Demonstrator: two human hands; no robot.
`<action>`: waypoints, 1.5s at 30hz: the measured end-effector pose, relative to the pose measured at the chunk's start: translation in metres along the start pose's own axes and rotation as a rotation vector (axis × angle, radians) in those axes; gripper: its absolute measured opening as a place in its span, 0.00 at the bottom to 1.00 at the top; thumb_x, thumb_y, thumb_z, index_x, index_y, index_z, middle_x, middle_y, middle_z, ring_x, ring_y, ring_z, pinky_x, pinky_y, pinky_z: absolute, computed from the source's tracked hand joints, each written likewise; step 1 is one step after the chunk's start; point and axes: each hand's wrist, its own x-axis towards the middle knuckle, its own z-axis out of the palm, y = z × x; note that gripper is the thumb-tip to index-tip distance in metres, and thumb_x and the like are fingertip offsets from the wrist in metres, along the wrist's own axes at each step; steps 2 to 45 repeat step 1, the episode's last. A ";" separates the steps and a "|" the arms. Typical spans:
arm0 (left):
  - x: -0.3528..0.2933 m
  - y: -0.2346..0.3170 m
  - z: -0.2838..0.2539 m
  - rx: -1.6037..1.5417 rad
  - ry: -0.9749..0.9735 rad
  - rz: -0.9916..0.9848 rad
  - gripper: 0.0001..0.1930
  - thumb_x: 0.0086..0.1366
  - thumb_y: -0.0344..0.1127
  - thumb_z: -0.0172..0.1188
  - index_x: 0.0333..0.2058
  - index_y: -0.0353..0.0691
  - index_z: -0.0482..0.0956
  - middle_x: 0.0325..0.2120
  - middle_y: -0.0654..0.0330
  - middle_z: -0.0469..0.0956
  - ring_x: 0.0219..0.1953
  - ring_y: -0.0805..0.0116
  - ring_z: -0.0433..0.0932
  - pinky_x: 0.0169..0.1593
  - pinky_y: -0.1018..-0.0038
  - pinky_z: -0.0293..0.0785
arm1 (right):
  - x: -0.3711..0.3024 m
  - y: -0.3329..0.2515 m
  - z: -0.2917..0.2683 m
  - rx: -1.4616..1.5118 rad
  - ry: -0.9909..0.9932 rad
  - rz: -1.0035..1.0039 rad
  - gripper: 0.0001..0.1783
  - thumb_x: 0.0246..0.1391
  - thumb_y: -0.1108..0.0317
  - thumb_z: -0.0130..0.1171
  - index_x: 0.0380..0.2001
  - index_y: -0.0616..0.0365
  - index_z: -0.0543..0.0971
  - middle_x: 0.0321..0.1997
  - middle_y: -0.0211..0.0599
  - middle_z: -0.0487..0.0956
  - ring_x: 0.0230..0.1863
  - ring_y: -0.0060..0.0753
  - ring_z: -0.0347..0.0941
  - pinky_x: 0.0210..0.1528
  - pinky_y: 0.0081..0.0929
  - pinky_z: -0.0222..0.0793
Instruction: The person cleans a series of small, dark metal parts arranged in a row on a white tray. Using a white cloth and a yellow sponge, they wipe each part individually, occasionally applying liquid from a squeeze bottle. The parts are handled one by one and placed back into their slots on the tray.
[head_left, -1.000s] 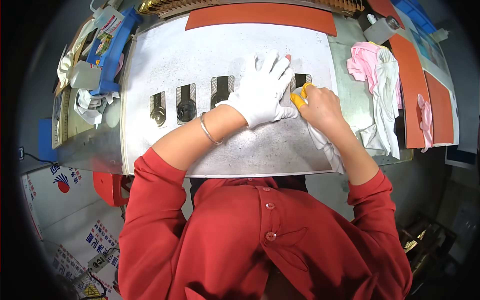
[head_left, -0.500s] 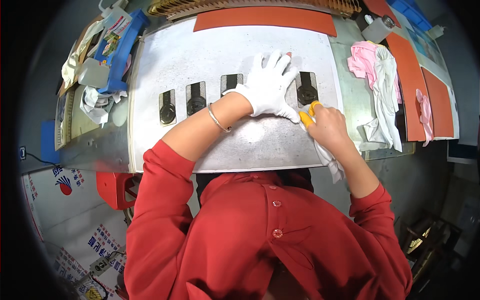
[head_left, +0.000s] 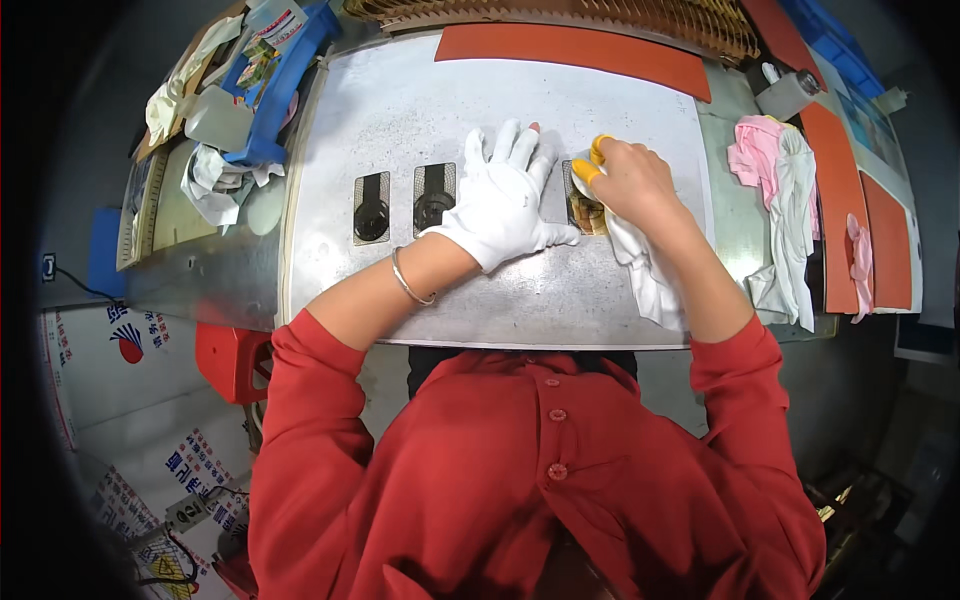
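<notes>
My left hand [head_left: 500,200], in a white glove with one bare fingertip showing, lies flat and spread on the white work surface [head_left: 500,310]. My right hand [head_left: 637,185], with yellow finger cots on two fingers, is closed on a white cloth [head_left: 645,275] that trails toward the near edge. Its fingertips are at a small dark rectangular plate [head_left: 588,215], partly hidden, whose lower part looks golden. To the left of my gloved hand lie two similar plates, each with a black round-and-bar shape: a left one [head_left: 372,208] and another [head_left: 434,195] by the glove.
An orange mat [head_left: 570,58] lies along the far edge, before a row of brown slotted strips [head_left: 560,20]. A blue tray [head_left: 262,105] with bottles stands at left. Pink and white cloths [head_left: 790,190] and a clear bottle [head_left: 788,95] are at right. A red stool [head_left: 230,362] stands below.
My right hand and the cloth have moved up onto the rightmost plate. My left hand has shifted slightly left and down, staying spread. The whole view has shifted a little.
</notes>
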 end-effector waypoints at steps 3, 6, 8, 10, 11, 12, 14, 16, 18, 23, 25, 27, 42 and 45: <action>0.001 0.001 -0.004 -0.001 -0.033 0.000 0.48 0.38 0.66 0.61 0.54 0.38 0.63 0.56 0.49 0.58 0.62 0.49 0.50 0.60 0.47 0.40 | 0.007 -0.001 0.004 -0.031 -0.032 0.017 0.18 0.47 0.57 0.56 0.35 0.62 0.77 0.29 0.50 0.78 0.34 0.51 0.75 0.37 0.41 0.68; 0.001 0.001 -0.004 -0.001 -0.033 0.000 0.48 0.38 0.66 0.61 0.54 0.38 0.63 0.56 0.49 0.58 0.62 0.49 0.50 0.60 0.47 0.40 | 0.007 -0.001 0.004 -0.031 -0.032 0.017 0.18 0.47 0.57 0.56 0.35 0.62 0.77 0.29 0.50 0.78 0.34 0.51 0.75 0.37 0.41 0.68; 0.001 0.001 -0.004 -0.001 -0.033 0.000 0.48 0.38 0.66 0.61 0.54 0.38 0.63 0.56 0.49 0.58 0.62 0.49 0.50 0.60 0.47 0.40 | 0.007 -0.001 0.004 -0.031 -0.032 0.017 0.18 0.47 0.57 0.56 0.35 0.62 0.77 0.29 0.50 0.78 0.34 0.51 0.75 0.37 0.41 0.68; 0.001 0.001 -0.004 -0.001 -0.033 0.000 0.48 0.38 0.66 0.61 0.54 0.38 0.63 0.56 0.49 0.58 0.62 0.49 0.50 0.60 0.47 0.40 | 0.007 -0.001 0.004 -0.031 -0.032 0.017 0.18 0.47 0.57 0.56 0.35 0.62 0.77 0.29 0.50 0.78 0.34 0.51 0.75 0.37 0.41 0.68; 0.001 0.001 -0.004 -0.001 -0.033 0.000 0.48 0.38 0.66 0.61 0.54 0.38 0.63 0.56 0.49 0.58 0.62 0.49 0.50 0.60 0.47 0.40 | 0.007 -0.001 0.004 -0.031 -0.032 0.017 0.18 0.47 0.57 0.56 0.35 0.62 0.77 0.29 0.50 0.78 0.34 0.51 0.75 0.37 0.41 0.68; 0.001 0.001 -0.004 -0.001 -0.033 0.000 0.48 0.38 0.66 0.61 0.54 0.38 0.63 0.56 0.49 0.58 0.62 0.49 0.50 0.60 0.47 0.40 | 0.007 -0.001 0.004 -0.031 -0.032 0.017 0.18 0.47 0.57 0.56 0.35 0.62 0.77 0.29 0.50 0.78 0.34 0.51 0.75 0.37 0.41 0.68; 0.001 0.001 -0.004 -0.001 -0.033 0.000 0.48 0.38 0.66 0.61 0.54 0.38 0.63 0.56 0.49 0.58 0.62 0.49 0.50 0.60 0.47 0.40 | 0.007 -0.001 0.004 -0.031 -0.032 0.017 0.18 0.47 0.57 0.56 0.35 0.62 0.77 0.29 0.50 0.78 0.34 0.51 0.75 0.37 0.41 0.68; 0.001 0.001 -0.004 -0.001 -0.033 0.000 0.48 0.38 0.66 0.61 0.54 0.38 0.63 0.56 0.49 0.58 0.62 0.49 0.50 0.60 0.47 0.40 | 0.007 -0.001 0.004 -0.031 -0.032 0.017 0.18 0.47 0.57 0.56 0.35 0.62 0.77 0.29 0.50 0.78 0.34 0.51 0.75 0.37 0.41 0.68; 0.001 0.001 -0.004 -0.001 -0.033 0.000 0.48 0.38 0.66 0.61 0.54 0.38 0.63 0.56 0.49 0.58 0.62 0.49 0.50 0.60 0.47 0.40 | 0.007 -0.001 0.004 -0.031 -0.032 0.017 0.18 0.47 0.57 0.56 0.35 0.62 0.77 0.29 0.50 0.78 0.34 0.51 0.75 0.37 0.41 0.68; 0.001 0.001 -0.004 -0.001 -0.033 0.000 0.48 0.38 0.66 0.61 0.54 0.38 0.63 0.56 0.49 0.58 0.62 0.49 0.50 0.60 0.47 0.40 | 0.007 -0.001 0.004 -0.031 -0.032 0.017 0.18 0.47 0.57 0.56 0.35 0.62 0.77 0.29 0.50 0.78 0.34 0.51 0.75 0.37 0.41 0.68; 0.001 0.001 -0.004 -0.001 -0.033 0.000 0.48 0.38 0.66 0.61 0.54 0.38 0.63 0.56 0.49 0.58 0.62 0.49 0.50 0.60 0.47 0.40 | 0.007 -0.001 0.004 -0.031 -0.032 0.017 0.18 0.47 0.57 0.56 0.35 0.62 0.77 0.29 0.50 0.78 0.34 0.51 0.75 0.37 0.41 0.68; 0.001 0.001 -0.004 -0.001 -0.033 0.000 0.48 0.38 0.66 0.61 0.54 0.38 0.63 0.56 0.49 0.58 0.62 0.49 0.50 0.60 0.47 0.40 | 0.007 -0.001 0.004 -0.031 -0.032 0.017 0.18 0.47 0.57 0.56 0.35 0.62 0.77 0.29 0.50 0.78 0.34 0.51 0.75 0.37 0.41 0.68; 0.001 0.001 -0.004 -0.001 -0.033 0.000 0.48 0.38 0.66 0.61 0.54 0.38 0.63 0.56 0.49 0.58 0.62 0.49 0.50 0.60 0.47 0.40 | 0.007 -0.001 0.004 -0.031 -0.032 0.017 0.18 0.47 0.57 0.56 0.35 0.62 0.77 0.29 0.50 0.78 0.34 0.51 0.75 0.37 0.41 0.68; 0.001 0.001 -0.004 -0.001 -0.033 0.000 0.48 0.38 0.66 0.61 0.54 0.38 0.63 0.56 0.49 0.58 0.62 0.49 0.50 0.60 0.47 0.40 | 0.007 -0.001 0.004 -0.031 -0.032 0.017 0.18 0.47 0.57 0.56 0.35 0.62 0.77 0.29 0.50 0.78 0.34 0.51 0.75 0.37 0.41 0.68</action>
